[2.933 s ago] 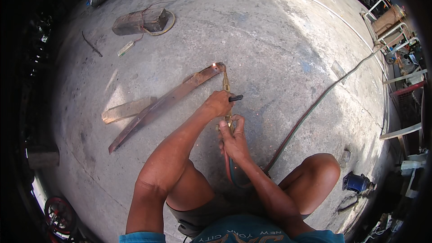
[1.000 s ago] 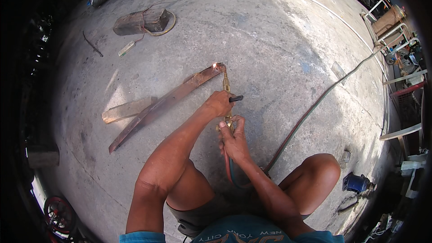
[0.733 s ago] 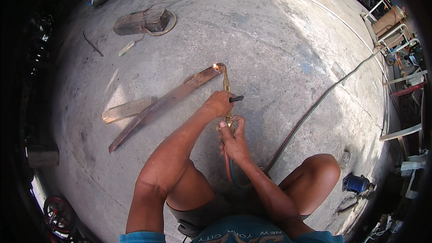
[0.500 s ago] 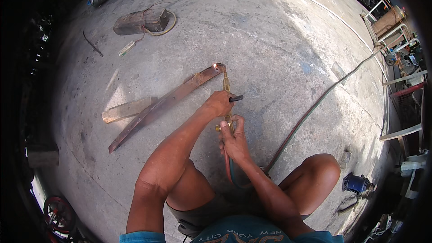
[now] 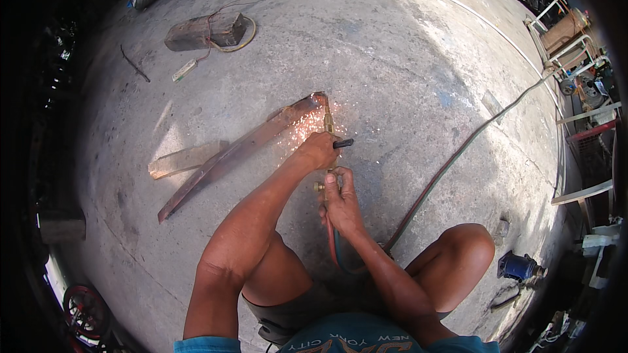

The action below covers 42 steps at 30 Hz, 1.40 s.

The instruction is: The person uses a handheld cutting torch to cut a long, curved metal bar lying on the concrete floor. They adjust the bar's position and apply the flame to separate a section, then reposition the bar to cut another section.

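Observation:
A brass cutting torch (image 5: 329, 121) points away from me, its tip at the far right end of a long rusty metal bar (image 5: 239, 149). Orange sparks (image 5: 307, 128) spray from that end over the concrete, toward my left hand. My left hand (image 5: 316, 151) is closed around the torch's forward part; a short black piece (image 5: 344, 143) juts out to its right, and I cannot tell if it belongs to the torch. Behind it, my right hand (image 5: 343, 204) grips the rear body by the brass valve knob (image 5: 319, 186). Red and green hoses (image 5: 335, 248) run from the torch's back end.
The bar rests across a wooden block (image 5: 185, 160). Farther off lies a dark wooden beam (image 5: 206, 33) with a cable around it. The twin hose (image 5: 458, 160) crosses the floor to the right. A blue metal part (image 5: 517, 266) and metal frames (image 5: 575, 46) stand at right.
The small bright flame spot at the bar's end has given way to a spray of orange sparks. My right thumb has shifted slightly up; both hands otherwise keep their places.

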{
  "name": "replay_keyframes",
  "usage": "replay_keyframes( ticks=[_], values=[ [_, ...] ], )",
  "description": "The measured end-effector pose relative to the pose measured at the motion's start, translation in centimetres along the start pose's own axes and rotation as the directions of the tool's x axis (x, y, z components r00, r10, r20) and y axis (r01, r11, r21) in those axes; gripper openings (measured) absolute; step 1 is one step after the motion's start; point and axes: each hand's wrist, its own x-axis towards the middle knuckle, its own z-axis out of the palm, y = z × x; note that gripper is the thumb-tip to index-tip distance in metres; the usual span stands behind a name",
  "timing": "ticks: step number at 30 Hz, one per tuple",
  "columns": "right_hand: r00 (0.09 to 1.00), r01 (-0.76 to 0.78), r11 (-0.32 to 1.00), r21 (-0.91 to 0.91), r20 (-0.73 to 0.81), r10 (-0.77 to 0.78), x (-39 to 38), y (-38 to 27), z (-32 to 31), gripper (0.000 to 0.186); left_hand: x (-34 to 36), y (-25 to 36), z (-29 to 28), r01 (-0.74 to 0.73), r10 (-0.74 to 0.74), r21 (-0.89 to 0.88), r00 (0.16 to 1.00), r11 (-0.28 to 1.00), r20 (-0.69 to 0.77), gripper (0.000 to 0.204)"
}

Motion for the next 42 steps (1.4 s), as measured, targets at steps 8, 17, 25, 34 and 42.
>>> replay_keyframes(
  ticks=[8,17,25,34,42],
  values=[
    [1.000,-0.016,1.000,0.003,-0.014,0.016,-0.1,-0.1,-0.4,0.035,-0.8,1.6,-1.0,0.036,-0.035,-0.025,0.998,0.999,0.043,0.030],
    [1.000,-0.009,0.999,0.037,0.004,0.009,-0.1,-0.1,-0.4,0.034,-1.2,2.0,-1.3,0.031,-0.030,-0.042,0.999,0.999,0.034,0.030],
    [1.000,-0.005,1.000,0.026,-0.006,0.005,0.0,0.1,-0.3,0.032,-1.0,1.6,-1.0,0.027,-0.027,-0.013,0.999,1.000,0.029,0.029],
    [1.000,-0.013,1.000,0.023,-0.005,0.013,-0.1,0.2,-0.3,0.030,-0.5,1.2,-0.7,0.026,-0.028,0.040,0.999,0.999,0.045,0.030],
    [1.000,-0.012,1.000,0.010,-0.007,0.012,-0.2,0.1,-0.3,0.034,-1.2,1.9,-1.4,0.055,-0.055,0.002,0.996,0.998,0.076,0.030]
  ],
)
